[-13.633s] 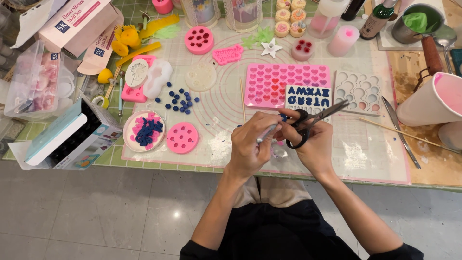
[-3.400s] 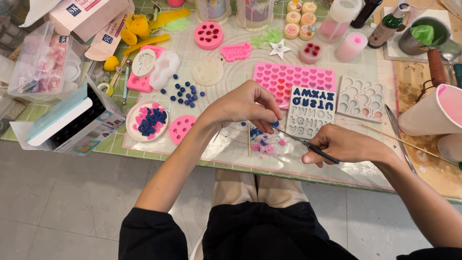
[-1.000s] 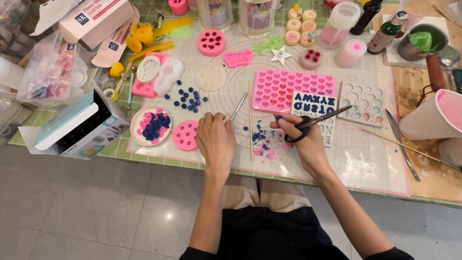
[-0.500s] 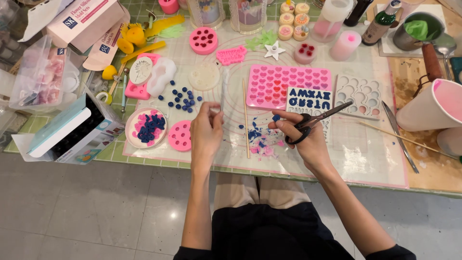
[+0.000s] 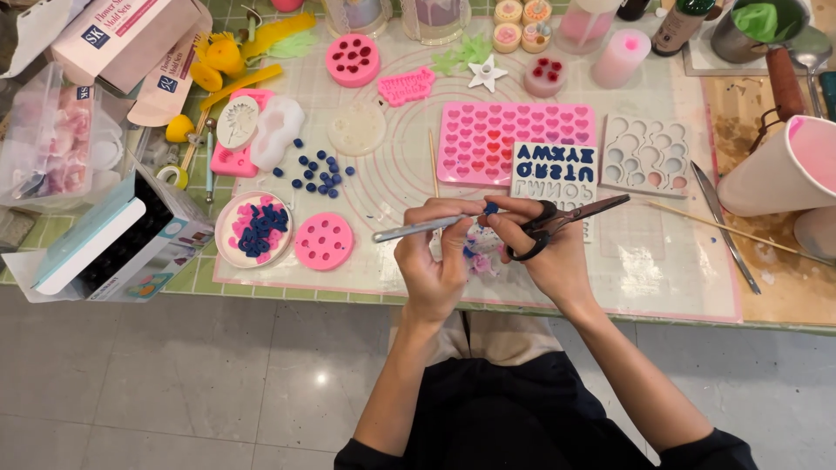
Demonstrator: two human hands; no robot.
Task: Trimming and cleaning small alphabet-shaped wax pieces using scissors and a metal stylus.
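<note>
Now the left hand (image 5: pixel 433 270) closes its fingers around a thin silver metal tool (image 5: pixel 416 230), and the right hand (image 5: pixel 544 257) keeps its fingers through the loops of black-handled scissors (image 5: pixel 557 223). Between the fingertips of both hands sits a small dark blue piece (image 5: pixel 491 208) (too small to tell its shape). Both hands hover above the translucent silicone work mat (image 5: pixel 662 278), just below the pink heart-shaped silicone mould (image 5: pixel 514 144).

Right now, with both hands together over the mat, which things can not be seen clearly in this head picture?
- Small blue piece: pinched at the fingertips of the left hand and right hand, too small to tell its shape.
- Pale lump under the hands: mostly covered by them.
- Scissors: handles hidden in the right hand's grip.
- White cup: cut off by the right edge.
- Jars: cut off by the top edge.
</note>
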